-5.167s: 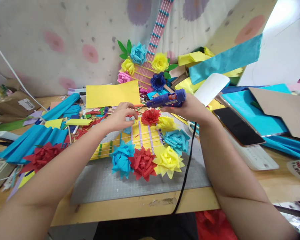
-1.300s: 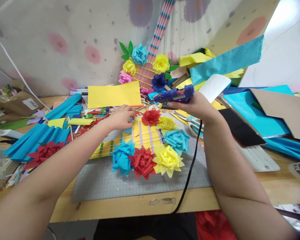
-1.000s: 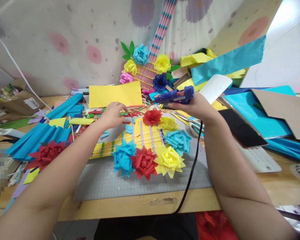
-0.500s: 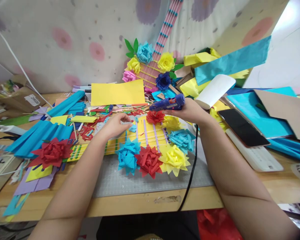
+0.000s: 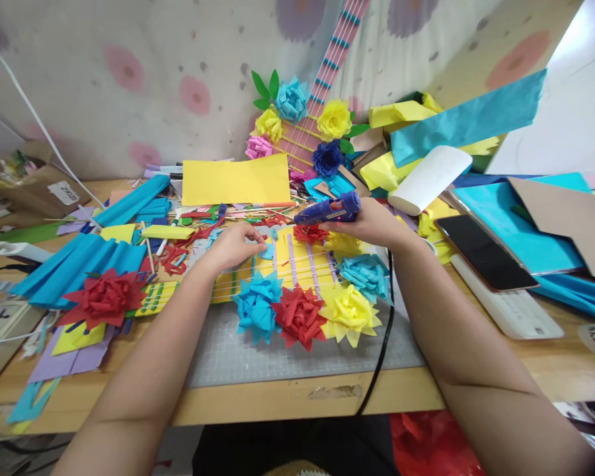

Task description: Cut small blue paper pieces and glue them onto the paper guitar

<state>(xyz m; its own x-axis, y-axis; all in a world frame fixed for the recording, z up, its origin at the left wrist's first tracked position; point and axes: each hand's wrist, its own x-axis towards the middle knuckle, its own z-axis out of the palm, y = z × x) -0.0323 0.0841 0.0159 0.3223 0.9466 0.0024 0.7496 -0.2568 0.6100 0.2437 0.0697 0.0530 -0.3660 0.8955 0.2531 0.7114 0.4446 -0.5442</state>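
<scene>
The yellow paper guitar [image 5: 283,254] lies flat on the grey cutting mat [image 5: 302,370], strings up, its neck running off beyond the left forearm. From where I stand it looks light, and I'd guess the body is fairly stiff—but the flowers would crush easily, the blue flower [image 5: 258,307] and red flower [image 5: 300,316] along the near edge especially. Better to lift it by the bare rim of the body or with a palm under it, never by petals or strings. The left hand [image 5: 240,246] has its fingertips drawn close together at a small blue paper piece [image 5: 266,251] on the body; whether they actually pinch it, I can't tell. That scrap looks thin and soft, easily creased, best taken by an edge. The right hand [image 5: 377,221] is wrapped round the blue glue gun [image 5: 327,209], a rigid thing with a likely hot nozzle, so the handle is the place for fingers. A second ago the left fingers were spread well above the scrap; now they are down beside it. The gun has come lower and further left, partly covering the upper red flower [image 5: 310,233], which was in full sight then.
</scene>
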